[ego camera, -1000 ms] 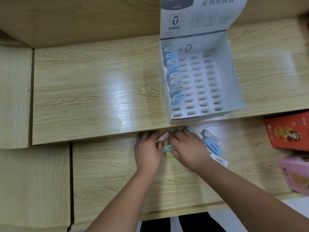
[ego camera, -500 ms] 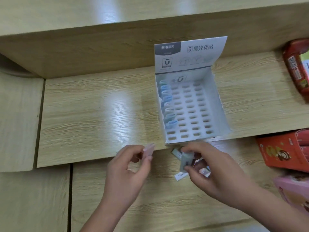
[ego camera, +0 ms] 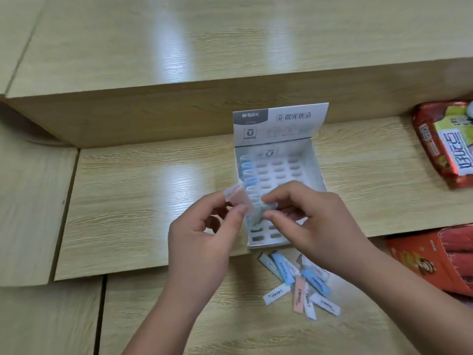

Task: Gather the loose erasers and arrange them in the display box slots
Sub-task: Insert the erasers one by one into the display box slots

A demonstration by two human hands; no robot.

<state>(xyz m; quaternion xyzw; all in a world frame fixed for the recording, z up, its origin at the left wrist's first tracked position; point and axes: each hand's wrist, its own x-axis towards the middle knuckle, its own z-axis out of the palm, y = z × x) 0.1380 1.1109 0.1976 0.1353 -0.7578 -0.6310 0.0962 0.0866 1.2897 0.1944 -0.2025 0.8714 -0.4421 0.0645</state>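
Observation:
A white display box point(ego camera: 316, 172) with rows of oval slots stands on the middle wooden step, its lid flap upright. Blue and white erasers point(ego camera: 247, 172) fill its left column. My left hand point(ego camera: 204, 231) pinches a pink eraser point(ego camera: 238, 198) at the box's left wall. My right hand point(ego camera: 314, 221) hovers over the box's front half and pinches a pale green eraser point(ego camera: 265, 210) above the left slots. Several loose erasers point(ego camera: 299, 285) in blue, pink and white lie on the lower step just in front of the box.
A red snack packet point(ego camera: 445, 142) lies at the right end of the middle step. An orange carton point(ego camera: 435, 257) sits on the lower step at the right edge. A taller wooden step point(ego camera: 153, 106) rises behind the box.
Both hands rose from the lower step to the box, each carrying an eraser. The loose pile they covered is now uncovered. The camera tilted up.

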